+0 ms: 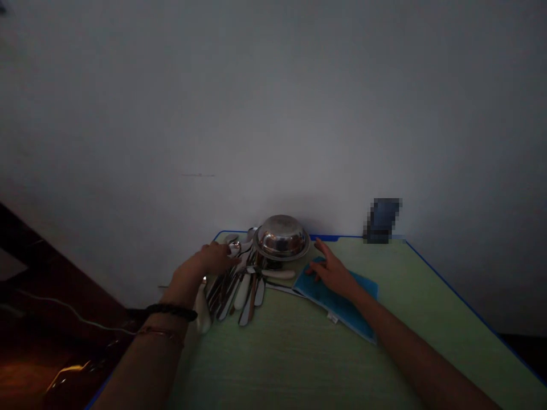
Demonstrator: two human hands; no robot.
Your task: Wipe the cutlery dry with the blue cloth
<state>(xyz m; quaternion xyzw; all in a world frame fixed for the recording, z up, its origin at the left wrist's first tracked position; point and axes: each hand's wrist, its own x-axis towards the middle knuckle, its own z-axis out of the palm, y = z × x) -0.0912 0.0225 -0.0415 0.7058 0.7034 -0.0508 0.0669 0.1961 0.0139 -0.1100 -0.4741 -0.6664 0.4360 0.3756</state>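
Cutlery [239,287] heaped at counter's [299,353] far-left corner beside bowl [282,236]; left hand [213,259] curled over spoon [234,248], grip unclear; right hand [331,273] flat, open on cloth [342,304]. Seemingly picking out one piece; calls for clean pinch.

One head-worn view faces forward, barely downward: plain grey wall [273,102] beyond the fingers [321,247] dominates, green blue-edged table [299,359] sits near.

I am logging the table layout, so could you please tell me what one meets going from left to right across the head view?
left hand → pile of cutlery → steel bowl → right hand, flat on the blue cloth → dark blurred object
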